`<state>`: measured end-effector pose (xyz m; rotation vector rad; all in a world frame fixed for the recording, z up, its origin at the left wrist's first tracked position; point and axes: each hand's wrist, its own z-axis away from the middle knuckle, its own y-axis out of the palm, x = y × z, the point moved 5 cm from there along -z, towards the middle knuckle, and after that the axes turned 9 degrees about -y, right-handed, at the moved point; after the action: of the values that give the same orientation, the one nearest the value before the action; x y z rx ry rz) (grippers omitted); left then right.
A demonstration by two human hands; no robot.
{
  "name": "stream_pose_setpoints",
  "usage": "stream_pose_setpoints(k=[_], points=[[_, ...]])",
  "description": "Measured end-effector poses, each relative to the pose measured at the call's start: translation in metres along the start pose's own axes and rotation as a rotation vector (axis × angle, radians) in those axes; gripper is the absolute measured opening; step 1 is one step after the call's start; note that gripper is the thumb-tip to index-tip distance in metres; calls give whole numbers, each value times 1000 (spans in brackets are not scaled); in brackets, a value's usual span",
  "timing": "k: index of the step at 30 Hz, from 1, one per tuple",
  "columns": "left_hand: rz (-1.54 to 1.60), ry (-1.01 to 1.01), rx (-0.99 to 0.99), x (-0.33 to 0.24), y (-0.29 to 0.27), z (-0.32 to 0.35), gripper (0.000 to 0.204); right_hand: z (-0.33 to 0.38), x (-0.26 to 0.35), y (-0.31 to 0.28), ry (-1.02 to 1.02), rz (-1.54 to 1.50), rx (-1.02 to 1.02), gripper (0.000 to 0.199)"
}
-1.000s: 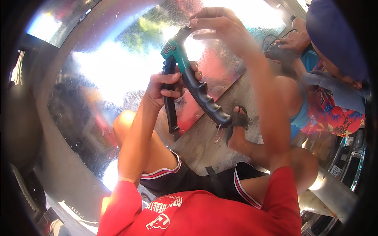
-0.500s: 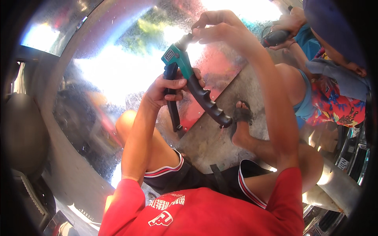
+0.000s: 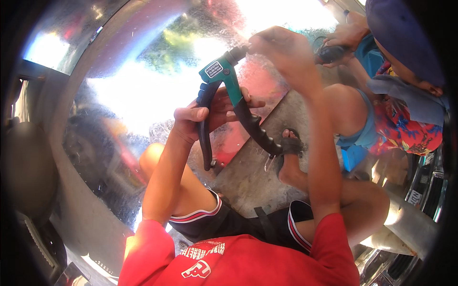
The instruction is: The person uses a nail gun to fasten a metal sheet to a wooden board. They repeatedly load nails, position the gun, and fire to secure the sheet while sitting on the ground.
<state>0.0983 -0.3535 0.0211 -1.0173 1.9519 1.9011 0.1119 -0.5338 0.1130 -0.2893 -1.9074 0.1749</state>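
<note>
A hand riveter (image 3: pixel 232 86) with a green body and two black handles is held up before me, its nose pointing to the upper right. My left hand (image 3: pixel 214 112) holds it: the thumb lies by the straighter handle and the fingers reach behind toward the grooved one. Both handles stand apart. At the nose, my right hand (image 3: pixel 286 55) has its fingertips pinched together, slightly smeared by motion. Whatever is between those fingertips is too small to make out.
A shiny, reflective metal sheet (image 3: pixel 129 90) spreads ahead and to the left. Bare concrete floor (image 3: pixel 243 178) shows between my legs. At the right, another person's hand (image 3: pixel 350 35) holds a dark rounded tool (image 3: pixel 331 53). A grey pipe (image 3: pixel 410 229) lies at lower right.
The riveter has shifted slightly right and its handles are spread wider. My left fingers have loosened and opened along it. My right hand has moved a little right and down with the nose.
</note>
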Motion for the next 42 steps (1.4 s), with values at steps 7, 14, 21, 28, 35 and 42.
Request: stream_pose_setpoints(k=[7,14,21,28,35,42], points=[[208,-6,-329,29,13,-12,41,3,-19,-1,14,160,73,17],[309,-80,-240,15,9,-2,35,8,-22,2,68,133,19,15],[123,-215,-211,16,14,10,33,3,5,4,88,257,248,14],[-68,-250,-279,23,21,13,36,5,17,15,25,255,309,13],[-304,-200,-405,24,13,0,35,8,-1,17,19,120,237,20],[-288,-302,-681,78,-37,-2,30,122,-109,0,471,275,10,60]])
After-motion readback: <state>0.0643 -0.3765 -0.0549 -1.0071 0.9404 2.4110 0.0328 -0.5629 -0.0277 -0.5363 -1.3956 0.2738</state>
